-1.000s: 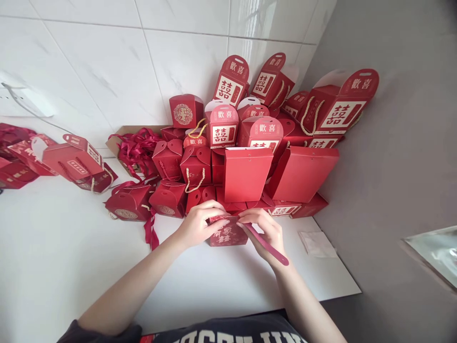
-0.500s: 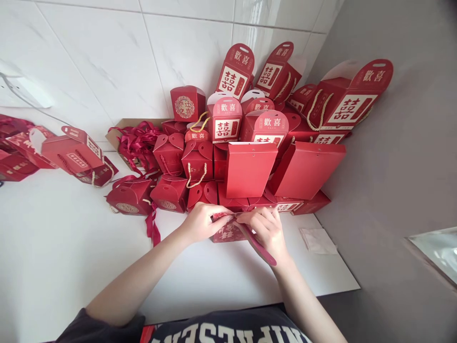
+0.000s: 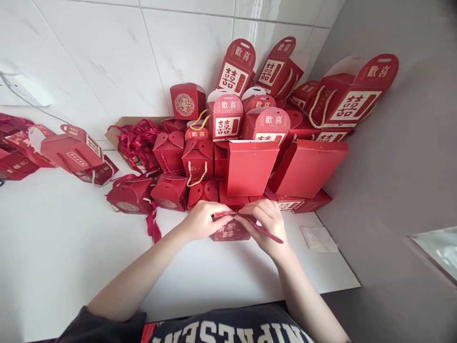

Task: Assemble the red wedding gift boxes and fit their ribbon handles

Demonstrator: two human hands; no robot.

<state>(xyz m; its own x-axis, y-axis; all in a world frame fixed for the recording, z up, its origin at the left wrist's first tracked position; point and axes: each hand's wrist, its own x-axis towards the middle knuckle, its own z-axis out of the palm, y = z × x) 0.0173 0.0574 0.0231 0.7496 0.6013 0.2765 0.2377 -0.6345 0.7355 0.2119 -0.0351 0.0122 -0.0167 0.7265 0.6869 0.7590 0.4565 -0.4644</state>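
Note:
A small red box (image 3: 232, 231) with pale lettering stands on the white table in front of the stacked boxes. My left hand (image 3: 205, 220) pinches the top left edge of this box between thumb and fingers. At its top right, my right hand (image 3: 266, 221) is closed on a dark red ribbon (image 3: 269, 234), whose loose end sticks out to the right over the hand. The fingertips of both hands nearly meet above the middle of the box, and they partly hide its top.
Many red boxes rise behind the hands, including two tall plain ones (image 3: 253, 169). A cardboard box of red ribbons (image 3: 141, 140) lies behind left. More red boxes (image 3: 73, 152) sit far left. A folded tissue (image 3: 319, 239) lies right, near the grey wall (image 3: 392, 181).
My right hand has turned slightly, its fingers reaching further over the box top. The ribbon's loose end has swung up and right. My left hand has barely moved.

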